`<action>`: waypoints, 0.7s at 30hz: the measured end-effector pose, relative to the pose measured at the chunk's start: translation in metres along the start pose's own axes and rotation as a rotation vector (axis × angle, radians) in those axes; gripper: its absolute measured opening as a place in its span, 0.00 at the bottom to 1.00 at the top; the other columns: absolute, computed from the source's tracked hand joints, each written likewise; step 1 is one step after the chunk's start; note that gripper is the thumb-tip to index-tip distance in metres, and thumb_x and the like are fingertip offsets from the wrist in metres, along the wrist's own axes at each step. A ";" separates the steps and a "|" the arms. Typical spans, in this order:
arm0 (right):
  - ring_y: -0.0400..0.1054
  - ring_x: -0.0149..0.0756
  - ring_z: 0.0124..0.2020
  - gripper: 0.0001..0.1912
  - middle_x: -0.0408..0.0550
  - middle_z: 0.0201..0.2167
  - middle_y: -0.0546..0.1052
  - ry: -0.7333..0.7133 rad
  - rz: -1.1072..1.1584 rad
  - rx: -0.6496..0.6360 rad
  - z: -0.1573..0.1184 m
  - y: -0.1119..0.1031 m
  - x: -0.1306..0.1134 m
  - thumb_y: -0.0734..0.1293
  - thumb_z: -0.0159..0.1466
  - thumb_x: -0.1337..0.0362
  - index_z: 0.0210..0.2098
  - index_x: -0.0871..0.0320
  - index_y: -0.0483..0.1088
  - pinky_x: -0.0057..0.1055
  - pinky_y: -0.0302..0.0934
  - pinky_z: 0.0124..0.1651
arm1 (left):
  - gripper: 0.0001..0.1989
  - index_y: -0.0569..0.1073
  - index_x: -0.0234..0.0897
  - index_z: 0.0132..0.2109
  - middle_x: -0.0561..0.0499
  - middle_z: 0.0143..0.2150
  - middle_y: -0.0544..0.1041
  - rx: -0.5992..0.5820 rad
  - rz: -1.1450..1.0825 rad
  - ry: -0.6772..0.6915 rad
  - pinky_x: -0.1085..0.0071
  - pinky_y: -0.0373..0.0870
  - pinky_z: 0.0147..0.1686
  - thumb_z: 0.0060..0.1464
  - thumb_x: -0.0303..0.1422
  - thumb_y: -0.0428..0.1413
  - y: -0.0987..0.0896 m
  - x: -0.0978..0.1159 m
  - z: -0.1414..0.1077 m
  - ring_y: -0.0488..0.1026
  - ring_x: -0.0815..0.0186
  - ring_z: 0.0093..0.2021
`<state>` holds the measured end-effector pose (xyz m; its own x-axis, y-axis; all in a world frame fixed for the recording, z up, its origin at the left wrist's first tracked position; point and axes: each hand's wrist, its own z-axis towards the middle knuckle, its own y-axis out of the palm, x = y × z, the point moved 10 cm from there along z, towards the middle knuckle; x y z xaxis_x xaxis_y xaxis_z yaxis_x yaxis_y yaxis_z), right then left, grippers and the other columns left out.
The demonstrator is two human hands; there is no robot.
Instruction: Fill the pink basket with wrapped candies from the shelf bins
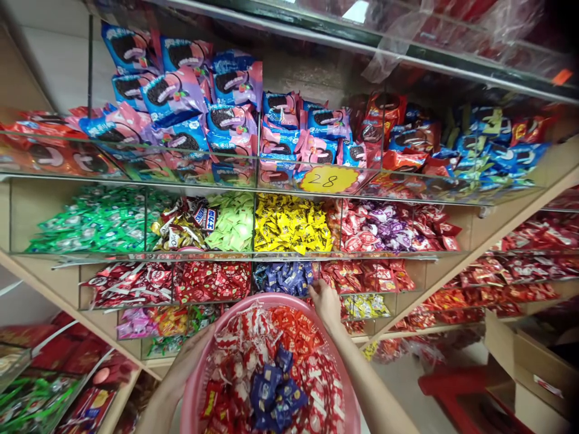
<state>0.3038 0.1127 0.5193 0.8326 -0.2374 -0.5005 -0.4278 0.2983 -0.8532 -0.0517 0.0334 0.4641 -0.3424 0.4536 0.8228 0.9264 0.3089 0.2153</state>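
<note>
A pink plastic basket [190,386] is at the bottom middle, filled with red, red-and-white and dark blue wrapped candies [275,392]. My left hand [199,349] holds the basket by its left side, fingers partly hidden behind the rim. Reaching past the basket's right rim, my right hand [326,301] is at the front right of the compartment of blue wrapped candies [286,278]. Its fingers are curled closed; whatever may be in them is hidden. Red wrapped candies [368,276] lie in the compartment just right of that hand.
Glass-fronted shelves rise ahead, with blue-and-pink cookie packs [174,93] on top and a yellow price tag [329,179]. Green candies [97,220] and yellow candies [293,224] fill compartments below. At right are a cardboard box [534,374] and a red stool-like object [456,386].
</note>
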 end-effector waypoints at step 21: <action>0.65 0.32 0.23 0.16 0.48 0.23 0.73 -0.137 -0.054 0.170 -0.003 -0.029 -0.012 0.53 0.65 0.59 0.33 0.59 0.67 0.25 0.48 0.26 | 0.19 0.74 0.35 0.45 0.44 0.40 0.78 -0.098 0.023 0.002 0.71 0.73 0.40 0.43 0.34 0.63 -0.002 -0.007 0.014 0.77 0.61 0.39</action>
<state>0.3051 0.1042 0.5492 0.8977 -0.1330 -0.4201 -0.3253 0.4429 -0.8355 -0.0530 0.0412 0.4511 -0.3210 0.4580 0.8290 0.9448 0.2152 0.2470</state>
